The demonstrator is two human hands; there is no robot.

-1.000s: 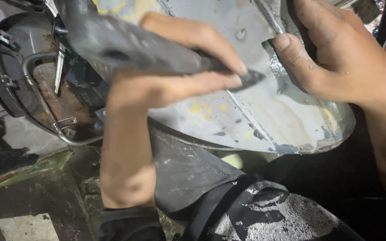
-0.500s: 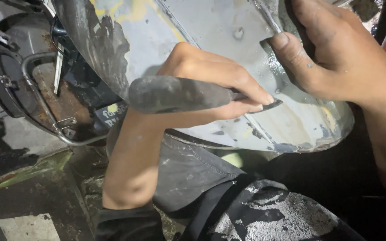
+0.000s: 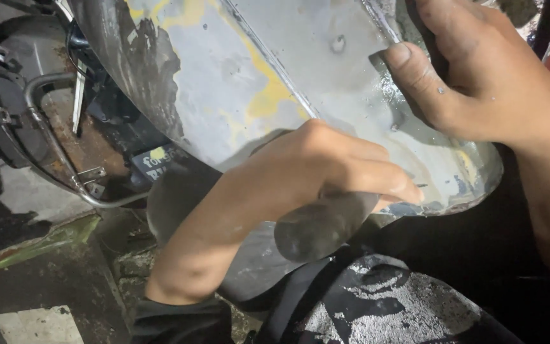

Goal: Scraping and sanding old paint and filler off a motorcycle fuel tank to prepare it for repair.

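Scraping old paint off the panel [image 3: 300,83]: left hand [image 3: 326,172] clenched on a dark-handled scraper [image 3: 319,226], tip at the lower edge. Right hand [image 3: 472,76] grasps the panel's upper rim, thumb pressed flat, steadying it over the lap. Next stroke likely needs a low blade angle. Rusty frame [image 3: 46,121] sits left; knee below crowds the handle.

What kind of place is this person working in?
Probably a vehicle body repair workshop. The right hand steadies a curved metal panel with worn grey and yellow paint, the left hand works a dark-handled tool along its edge, and a stripped scooter frame stands on the grimy floor.
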